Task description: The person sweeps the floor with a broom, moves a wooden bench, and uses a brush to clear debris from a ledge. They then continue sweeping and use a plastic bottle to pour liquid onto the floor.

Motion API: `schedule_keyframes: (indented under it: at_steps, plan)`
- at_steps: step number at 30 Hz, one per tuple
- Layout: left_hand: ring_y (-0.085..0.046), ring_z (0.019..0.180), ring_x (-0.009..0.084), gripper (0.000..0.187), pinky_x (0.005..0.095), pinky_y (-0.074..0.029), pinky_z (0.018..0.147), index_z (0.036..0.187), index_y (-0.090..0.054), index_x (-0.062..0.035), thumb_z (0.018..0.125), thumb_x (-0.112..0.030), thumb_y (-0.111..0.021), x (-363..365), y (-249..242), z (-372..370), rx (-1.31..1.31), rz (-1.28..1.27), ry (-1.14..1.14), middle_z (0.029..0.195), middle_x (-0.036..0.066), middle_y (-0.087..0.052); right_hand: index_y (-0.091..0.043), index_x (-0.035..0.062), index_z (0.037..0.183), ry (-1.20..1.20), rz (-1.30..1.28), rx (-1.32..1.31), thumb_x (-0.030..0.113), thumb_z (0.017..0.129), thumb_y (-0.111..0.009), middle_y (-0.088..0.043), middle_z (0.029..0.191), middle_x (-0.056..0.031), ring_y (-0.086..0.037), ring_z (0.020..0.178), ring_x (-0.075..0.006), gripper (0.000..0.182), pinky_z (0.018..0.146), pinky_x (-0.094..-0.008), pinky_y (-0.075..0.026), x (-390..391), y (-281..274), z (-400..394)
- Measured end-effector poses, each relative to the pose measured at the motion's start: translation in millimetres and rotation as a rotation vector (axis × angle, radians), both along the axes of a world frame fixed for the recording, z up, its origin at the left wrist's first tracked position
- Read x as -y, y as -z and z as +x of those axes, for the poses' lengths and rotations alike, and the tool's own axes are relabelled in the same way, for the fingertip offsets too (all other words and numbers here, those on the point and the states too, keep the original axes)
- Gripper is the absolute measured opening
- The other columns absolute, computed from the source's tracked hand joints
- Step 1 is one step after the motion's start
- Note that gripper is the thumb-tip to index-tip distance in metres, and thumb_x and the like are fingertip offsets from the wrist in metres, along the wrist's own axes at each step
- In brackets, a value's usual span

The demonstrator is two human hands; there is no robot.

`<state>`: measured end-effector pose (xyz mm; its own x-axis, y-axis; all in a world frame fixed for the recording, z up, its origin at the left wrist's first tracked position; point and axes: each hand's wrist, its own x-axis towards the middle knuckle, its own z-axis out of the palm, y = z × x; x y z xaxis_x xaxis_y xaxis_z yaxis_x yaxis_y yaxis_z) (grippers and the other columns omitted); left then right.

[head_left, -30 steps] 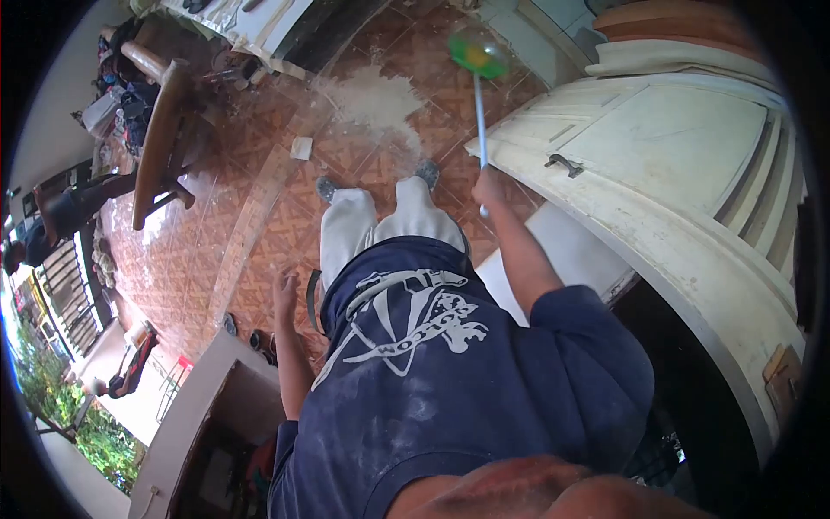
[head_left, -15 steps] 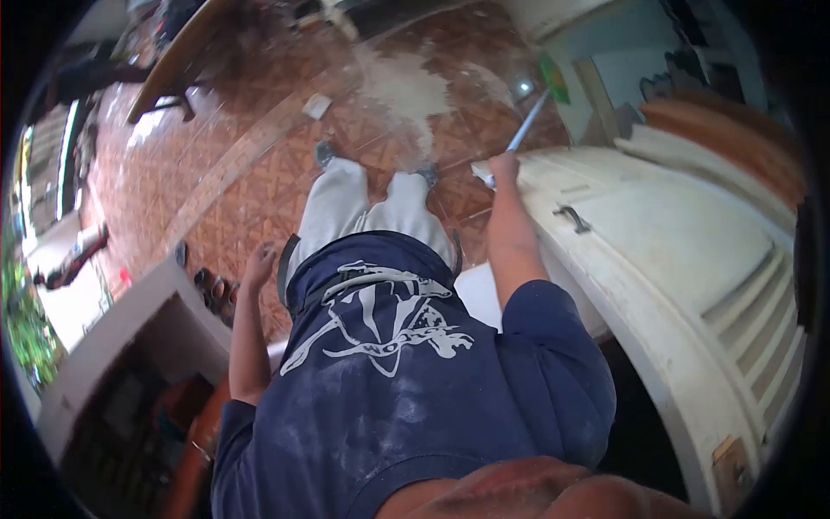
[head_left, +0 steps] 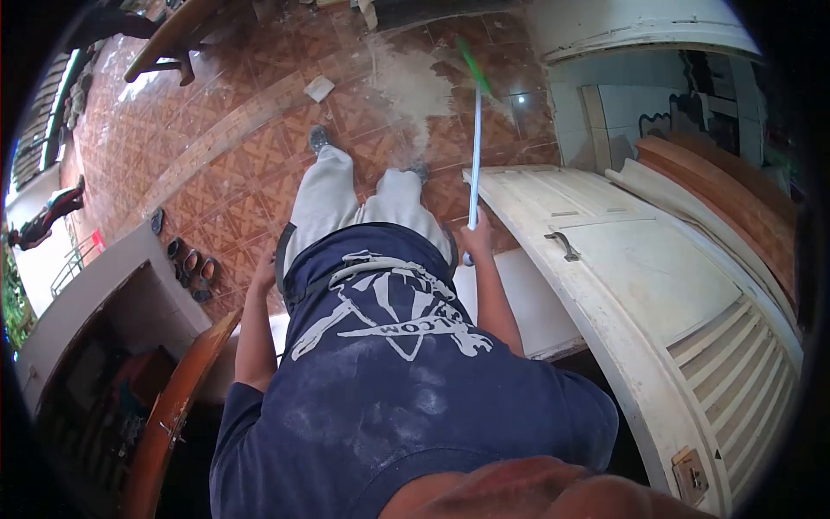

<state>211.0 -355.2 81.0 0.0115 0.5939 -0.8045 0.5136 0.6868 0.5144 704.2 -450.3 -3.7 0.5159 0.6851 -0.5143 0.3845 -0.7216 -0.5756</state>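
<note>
My right hand (head_left: pixel 475 235) is wrapped round the pale blue handle of a broom (head_left: pixel 476 151), close to its near end. The broom stretches away from me, and its green bristles (head_left: pixel 474 69), blurred, are at the floor by a pale dusty patch (head_left: pixel 411 82). At my other side, my left hand (head_left: pixel 267 269) hangs by my hip, and its fingers are mostly hidden.
A white louvred door (head_left: pixel 605 251) with a handle stands close on my right. Wooden boards (head_left: pixel 718 182) lean behind it. Shoes (head_left: pixel 190 264) lie on the tiled floor at left, near a wooden door edge (head_left: pixel 177 415). A person (head_left: pixel 52 212) is far left.
The broom has swung from the right toward the middle, and its bristles are now farther left. My right hand has come back nearer my body. The left hand has moved slightly closer to my hip.
</note>
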Motion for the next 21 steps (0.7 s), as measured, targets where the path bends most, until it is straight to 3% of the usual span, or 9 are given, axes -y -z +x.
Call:
schedule_keyframes:
  at_steps: [1,3,5,6,9,12,18,19,21]
  plan:
    - [-0.058,0.089,0.0165,0.027,0.0268,-0.045,0.075,0.105,-0.055,0.0011,0.086,-0.017,-0.051,2.7,4.7,-6.2,-0.035,0.012,0.048,0.097,0.01,-0.062,-0.043,0.0032,0.122,0.036,0.035,-0.001,0.011,0.068,-0.059,-0.053,0.112,-0.0246,-0.051,0.105,-0.0372,0.057,0.09,-0.042,-0.041,-7.6,-2.9,-1.0]
    - [-0.057,0.089,0.0168,0.027,0.0269,-0.045,0.075,0.105,-0.055,0.0008,0.086,-0.017,-0.051,3.3,11.3,-20.2,-0.075,0.023,0.094,0.097,0.01,-0.061,-0.042,0.0045,0.123,0.063,-0.238,-0.043,0.012,0.067,-0.06,-0.052,0.114,-0.0227,-0.051,0.106,-0.0362,0.059,0.09,-0.0407,-0.041,-52.2,-3.6,15.4]
    - [-0.056,0.094,0.0199,0.031,0.0286,-0.044,0.079,0.11,-0.053,0.001,0.086,-0.018,-0.05,-6.2,13.9,-29.1,-0.124,-0.032,0.107,0.099,0.012,-0.06,-0.042,0.0053,0.122,0.036,-0.1,0.114,0.011,0.072,-0.056,-0.056,0.108,-0.0241,-0.054,0.101,-0.0385,0.052,0.086,-0.044,-0.043,-94.5,37.0,33.7]
    - [-0.056,0.094,0.0199,0.031,0.0286,-0.044,0.079,0.11,-0.053,0.001,0.086,-0.018,-0.05,-10.5,9.9,-30.9,-0.131,-0.024,0.102,0.099,0.012,-0.06,-0.045,0.0033,0.118,0.079,-0.19,0.145,0.013,0.072,-0.056,-0.056,0.106,-0.0251,-0.054,0.1,-0.0383,0.048,0.085,-0.0448,-0.043,-126.3,42.4,44.9]
    - [-0.055,0.096,0.021,0.036,0.0318,-0.043,0.082,0.118,-0.047,-0.003,0.086,-0.02,-0.05,-24.0,-11.7,-36.4,-0.256,0.09,0.191,0.102,0.015,-0.058,-0.045,-0.0019,0.113,-0.042,-0.225,0.126,0.014,0.07,-0.058,-0.056,0.104,-0.0263,-0.055,0.099,-0.0392,0.047,0.083,-0.045,-0.044,-190.2,98.8,92.4]
    - [-0.056,0.094,0.0214,0.034,0.0328,-0.043,0.082,0.117,-0.049,-0.0053,0.086,-0.02,-0.051,-29.2,-43.0,-40.2,-0.295,0.154,0.217,0.101,0.014,-0.058,-0.046,-0.0021,0.11,-0.27,-0.406,0.037,0.012,0.071,-0.058,-0.057,0.102,-0.0261,-0.056,0.098,-0.0393,0.043,0.082,-0.0441,-0.046,-207.1,106.0,97.7]
    - [-0.057,0.085,0.0174,0.035,0.0278,-0.045,0.073,0.112,-0.05,0.003,0.085,-0.019,-0.052,3.9,-6.8,-63.1,-0.273,0.088,0.056,0.098,0.014,-0.059,-0.036,0.0028,0.124,-0.418,-0.248,0.217,0.005,0.071,-0.05,-0.056,0.103,-0.0265,-0.053,0.1,-0.0415,0.054,0.085,-0.0469,-0.044,-67.4,72.0,6.0]
    - [-0.057,0.086,0.0175,0.035,0.0281,-0.045,0.074,0.111,-0.051,0.0031,0.084,-0.02,-0.052,10.2,2.0,-63.3,-0.255,0.015,0.029,0.097,0.014,-0.059,-0.038,0.0062,0.125,-0.283,-0.358,-0.033,0.01,0.073,-0.054,-0.056,0.107,-0.0244,-0.052,0.103,-0.039,0.055,0.089,-0.0445,-0.041,-49.2,53.9,-5.1]
    - [-0.058,0.088,0.0185,0.036,0.0284,-0.045,0.075,0.109,-0.052,0.0032,0.084,-0.023,-0.052,17.7,9.9,-55.4,-0.233,-0.052,-0.062,0.096,0.015,-0.06,-0.041,0.0095,0.126,-0.158,0.16,-0.205,0.017,0.074,-0.059,-0.056,0.107,-0.0226,-0.053,0.103,-0.0357,0.056,0.089,-0.0413,-0.042,-8.1,26.9,-26.1]
